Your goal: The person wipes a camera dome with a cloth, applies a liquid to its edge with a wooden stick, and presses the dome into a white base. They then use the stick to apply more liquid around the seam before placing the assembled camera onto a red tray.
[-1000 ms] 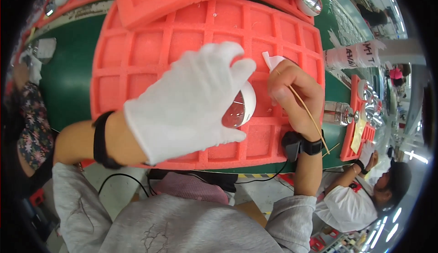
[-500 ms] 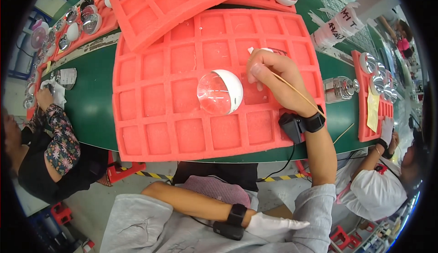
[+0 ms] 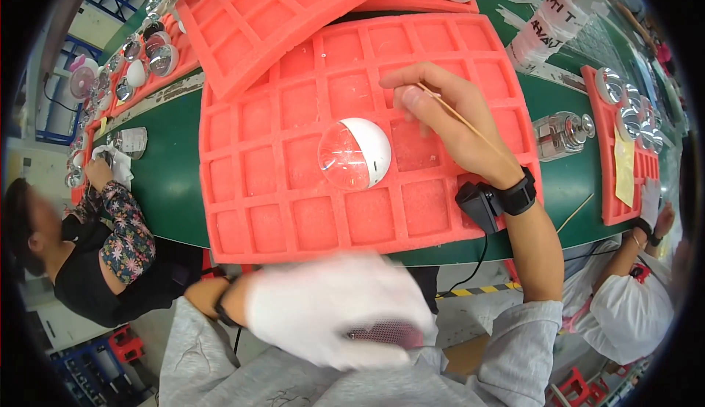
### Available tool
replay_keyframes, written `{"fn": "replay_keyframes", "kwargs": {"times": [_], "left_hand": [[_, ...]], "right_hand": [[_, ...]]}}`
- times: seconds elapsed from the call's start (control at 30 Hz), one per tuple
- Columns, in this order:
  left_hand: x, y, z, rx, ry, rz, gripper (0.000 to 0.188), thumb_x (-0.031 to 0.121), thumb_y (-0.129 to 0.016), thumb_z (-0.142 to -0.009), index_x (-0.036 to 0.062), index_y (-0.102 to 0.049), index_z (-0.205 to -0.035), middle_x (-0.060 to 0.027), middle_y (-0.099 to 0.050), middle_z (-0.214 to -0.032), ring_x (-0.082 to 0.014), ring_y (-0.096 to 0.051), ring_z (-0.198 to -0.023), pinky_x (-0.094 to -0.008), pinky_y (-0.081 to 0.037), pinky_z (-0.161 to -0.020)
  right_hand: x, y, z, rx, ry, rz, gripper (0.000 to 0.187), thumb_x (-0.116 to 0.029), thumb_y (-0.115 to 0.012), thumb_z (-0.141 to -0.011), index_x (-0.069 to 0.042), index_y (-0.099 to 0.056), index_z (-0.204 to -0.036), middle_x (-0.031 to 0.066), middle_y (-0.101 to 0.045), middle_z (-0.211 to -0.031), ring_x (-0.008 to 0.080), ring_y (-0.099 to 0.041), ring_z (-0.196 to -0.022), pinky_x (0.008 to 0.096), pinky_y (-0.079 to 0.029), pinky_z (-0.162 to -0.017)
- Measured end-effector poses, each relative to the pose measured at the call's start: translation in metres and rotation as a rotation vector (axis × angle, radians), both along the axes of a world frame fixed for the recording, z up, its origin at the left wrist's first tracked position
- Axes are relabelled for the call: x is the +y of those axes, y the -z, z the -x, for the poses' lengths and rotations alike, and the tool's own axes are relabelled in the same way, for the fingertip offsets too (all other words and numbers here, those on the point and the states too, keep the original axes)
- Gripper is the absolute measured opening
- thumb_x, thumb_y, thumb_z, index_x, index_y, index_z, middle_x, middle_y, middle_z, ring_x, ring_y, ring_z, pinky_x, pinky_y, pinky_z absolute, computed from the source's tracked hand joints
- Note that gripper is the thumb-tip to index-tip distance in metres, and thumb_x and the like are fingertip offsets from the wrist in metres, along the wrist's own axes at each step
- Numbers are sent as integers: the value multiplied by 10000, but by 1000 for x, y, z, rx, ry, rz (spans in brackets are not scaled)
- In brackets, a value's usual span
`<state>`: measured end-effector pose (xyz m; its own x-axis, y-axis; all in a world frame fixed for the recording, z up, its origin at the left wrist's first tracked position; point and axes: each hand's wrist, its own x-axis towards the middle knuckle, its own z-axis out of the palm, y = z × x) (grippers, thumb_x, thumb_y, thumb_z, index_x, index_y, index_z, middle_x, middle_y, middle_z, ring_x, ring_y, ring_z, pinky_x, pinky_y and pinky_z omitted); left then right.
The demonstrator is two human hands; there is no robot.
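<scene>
A clear ball with a white cap on its right side (image 3: 355, 154) rests on the red foam tray (image 3: 292, 223) and its square pockets. Just right of the ball, my bare right hand (image 3: 459, 117) hovers over the tray. A thin wooden stick (image 3: 460, 117) is held between its thumb and fingers, slanting back toward the wrist. My left hand (image 3: 330, 308), in a white glove, is smeared by motion in front of the tray's near edge. Its fingers cannot be made out, nor whether anything is in them.
A second red foam tray (image 3: 283, 11) overlaps the far left. A stoppered glass bottle (image 3: 562, 134) stands right, beside a foam tray with clear balls (image 3: 630, 122). Another stick (image 3: 575, 213) lies near the green table's edge. Co-workers sit left (image 3: 110, 253) and right (image 3: 631, 297).
My gloved left hand has swung up from my lap toward the tray's near edge. The right hand keeps the stick, its index finger now stretched further left. The whole view has shifted slightly.
</scene>
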<state>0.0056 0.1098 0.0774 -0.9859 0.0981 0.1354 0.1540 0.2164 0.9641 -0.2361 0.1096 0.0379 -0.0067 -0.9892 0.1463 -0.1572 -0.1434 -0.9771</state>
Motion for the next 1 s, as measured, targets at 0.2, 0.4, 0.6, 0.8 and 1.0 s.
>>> {"fn": "replay_keyframes", "kwargs": {"times": [0.2, 0.4, 0.6, 0.8, 1.0], "left_hand": [[-81, 15, 21, -29, -570, 581, 628, 267, -909, -645, 62, -595, -1149, -99, -618, -1158, -281, -606, -1062, -398, -484, -923], [-109, 44, 27, -34, -377, 195, 412, 237, -847, -668, 69, -629, -973, -107, -651, -1004, -306, -607, -980, -402, -486, -879], [-120, 53, 28, -66, -339, 147, 415, 182, -800, -684, 38, -604, -1021, -127, -641, -964, -313, -619, -939, -394, -505, -824], [-118, 64, 27, -134, -341, -30, 391, 147, -785, -673, 28, -581, -984, -141, -611, -934, -329, -602, -903, -405, -488, -765], [-111, 75, 27, 63, -448, 29, 291, 110, -738, -684, 36, -588, -922, -158, -611, -894, -356, -594, -839, -431, -480, -707]], "right_hand": [[4, -3, -2, -213, -102, -5, 225, -139, -485, -1034, 4, -628, -1133, 50, -602, -771, 98, -547, -662, 238, -431, -588], [3, -3, -22, -304, -168, 51, 317, -210, -430, -1080, 45, -594, -986, 82, -588, -668, 127, -553, -516, 261, -407, -451], [0, -6, -37, -198, -140, -185, 370, -263, -444, -1089, 36, -542, -892, 86, -570, -621, 136, -536, -441, 244, -404, -432], [-5, 5, -44, -152, -35, 45, 198, -99, -494, -1063, 15, -553, -912, 30, -566, -581, 72, -494, -463, 227, -358, -435], [0, 0, -45, -3, -6, 43, 165, -76, -535, -1041, 11, -563, -903, 20, -560, -549, 67, -502, -452, 230, -367, -440]]}}
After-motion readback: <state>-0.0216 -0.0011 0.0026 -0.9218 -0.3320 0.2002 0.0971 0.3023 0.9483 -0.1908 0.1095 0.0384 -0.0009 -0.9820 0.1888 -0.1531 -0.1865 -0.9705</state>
